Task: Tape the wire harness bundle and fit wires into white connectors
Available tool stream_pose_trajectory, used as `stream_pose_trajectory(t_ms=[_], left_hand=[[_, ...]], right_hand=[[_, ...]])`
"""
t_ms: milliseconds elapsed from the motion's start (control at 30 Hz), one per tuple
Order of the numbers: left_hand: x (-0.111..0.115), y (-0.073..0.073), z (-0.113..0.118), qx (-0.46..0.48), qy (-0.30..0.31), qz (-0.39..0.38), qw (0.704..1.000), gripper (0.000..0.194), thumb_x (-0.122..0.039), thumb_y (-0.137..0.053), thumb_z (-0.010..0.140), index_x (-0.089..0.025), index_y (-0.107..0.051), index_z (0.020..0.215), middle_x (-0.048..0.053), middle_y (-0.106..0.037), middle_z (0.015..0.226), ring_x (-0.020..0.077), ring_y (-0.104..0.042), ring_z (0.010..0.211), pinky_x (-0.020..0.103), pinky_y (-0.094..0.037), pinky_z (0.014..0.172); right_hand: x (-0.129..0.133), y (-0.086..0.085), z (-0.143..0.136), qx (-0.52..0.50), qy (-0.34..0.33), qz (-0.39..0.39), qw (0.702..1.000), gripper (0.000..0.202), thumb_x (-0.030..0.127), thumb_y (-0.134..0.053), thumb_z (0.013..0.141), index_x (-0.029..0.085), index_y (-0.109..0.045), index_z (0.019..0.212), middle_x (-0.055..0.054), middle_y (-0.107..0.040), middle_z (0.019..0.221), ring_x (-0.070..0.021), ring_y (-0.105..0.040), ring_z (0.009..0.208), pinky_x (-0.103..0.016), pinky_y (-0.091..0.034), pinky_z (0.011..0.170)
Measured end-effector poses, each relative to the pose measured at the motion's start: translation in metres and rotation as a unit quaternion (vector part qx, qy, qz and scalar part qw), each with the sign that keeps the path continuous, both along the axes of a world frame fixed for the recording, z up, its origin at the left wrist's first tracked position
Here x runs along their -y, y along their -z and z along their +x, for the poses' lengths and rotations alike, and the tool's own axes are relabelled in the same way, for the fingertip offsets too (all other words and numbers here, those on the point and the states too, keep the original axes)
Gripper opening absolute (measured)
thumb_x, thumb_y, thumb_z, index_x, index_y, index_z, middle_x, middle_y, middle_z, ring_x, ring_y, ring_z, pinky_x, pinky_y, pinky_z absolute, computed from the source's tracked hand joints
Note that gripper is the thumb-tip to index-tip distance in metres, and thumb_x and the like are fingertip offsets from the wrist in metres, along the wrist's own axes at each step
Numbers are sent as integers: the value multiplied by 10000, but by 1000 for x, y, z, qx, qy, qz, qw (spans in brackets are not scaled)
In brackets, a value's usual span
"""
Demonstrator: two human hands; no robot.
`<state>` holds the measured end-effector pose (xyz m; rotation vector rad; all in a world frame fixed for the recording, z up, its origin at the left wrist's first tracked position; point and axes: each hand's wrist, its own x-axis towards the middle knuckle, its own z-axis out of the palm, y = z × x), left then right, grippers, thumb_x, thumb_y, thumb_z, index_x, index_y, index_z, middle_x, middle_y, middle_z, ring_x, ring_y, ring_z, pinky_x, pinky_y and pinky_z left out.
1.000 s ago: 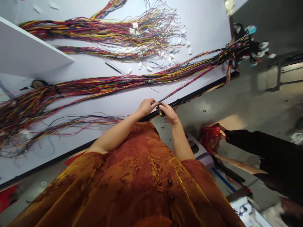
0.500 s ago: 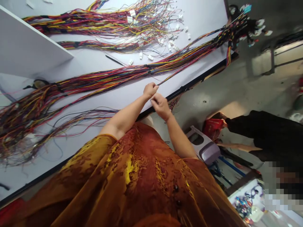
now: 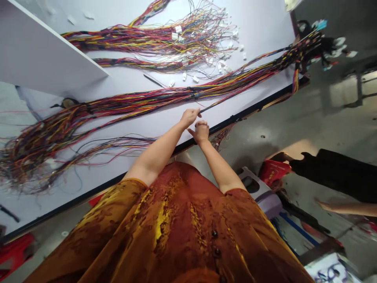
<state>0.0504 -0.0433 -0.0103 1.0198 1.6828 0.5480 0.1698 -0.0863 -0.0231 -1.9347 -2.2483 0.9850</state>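
Observation:
My left hand (image 3: 190, 117) is closed around a thin branch of wires (image 3: 216, 103), whose part beside the fingers looks dark, like wrapped tape. This branch runs up and right into a long wire harness (image 3: 147, 99) of red, yellow and dark wires lying across the white table. Just below and to the right, my right hand (image 3: 202, 133) is near the table's dark edge, apart from the harness. Its fingers are curled and the thumb points left; whatever they hold, if anything, is hidden.
More wire bundles (image 3: 123, 39) with white connectors (image 3: 174, 36) lie on the table's far side. A white panel (image 3: 55, 51) stands at the upper left. To the right are a grey and purple plastic stool (image 3: 269, 202), a red bag (image 3: 273, 171) and another person's arm (image 3: 350, 207).
The view has shifted, so the table appears farther right and lower. My right hand has turned, its thumb now sticking out. My left hand keeps its grip on the branch. The other person has moved right.

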Motion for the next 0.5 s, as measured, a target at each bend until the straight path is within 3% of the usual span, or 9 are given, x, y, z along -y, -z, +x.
stream_pose_trajectory(t_ms=[100,167,233,267,367,433,500], left_hand=[[43,-13,-53,-60,45,6,997,511,-403,-379,984,-102,-772,857,43,-618,619,169,-556,663,263,-380,691],[90,-25,-97,-112,83,14,990,475,-402,-375,982,-141,-758,878,51,-657,701,180,-571,719,258,-370,693],[145,-38,-141,-177,108,-2,978,444,-437,-383,979,-189,-737,878,55,-681,759,194,-576,732,268,-341,662],[173,-44,-162,-210,113,-21,971,429,-457,-392,975,-209,-726,868,57,-689,778,202,-579,733,275,-324,649],[252,-54,-221,-254,111,-77,958,398,-472,-399,969,-243,-696,835,53,-701,805,217,-593,750,280,-302,641],[293,-55,-258,-250,105,-95,958,394,-471,-386,971,-250,-690,851,50,-711,824,219,-606,771,274,-314,651],[327,-53,-292,-249,101,-101,958,407,-488,-376,971,-251,-695,884,49,-721,837,221,-619,789,270,-327,660]], right_hand=[[-7,-3,0,-87,22,40,995,300,289,-631,851,120,-597,1096,-214,-537,1331,-330,-403,1335,-533,-268,1170],[-12,-7,-1,-186,132,35,973,292,295,-535,893,146,-568,1141,-185,-552,1317,-270,-478,1286,-468,-391,1106],[-17,-11,-8,-297,272,-54,914,276,375,-475,928,182,-540,1114,-141,-612,1200,-201,-615,1044,-364,-537,879],[-20,-13,-14,-346,324,-120,872,275,425,-475,932,195,-529,1072,-117,-639,1134,-162,-636,881,-307,-552,750],[-19,-18,-45,-428,392,-278,765,277,480,-521,931,204,-500,929,-67,-705,969,-64,-487,517,-193,-439,481],[-5,-21,-76,-434,424,-303,735,232,420,-503,961,205,-474,877,-49,-730,880,-41,-381,424,-168,-359,408],[26,-26,-118,-428,450,-298,725,173,315,-445,990,206,-451,855,-30,-736,805,-40,-358,391,-164,-349,395]])
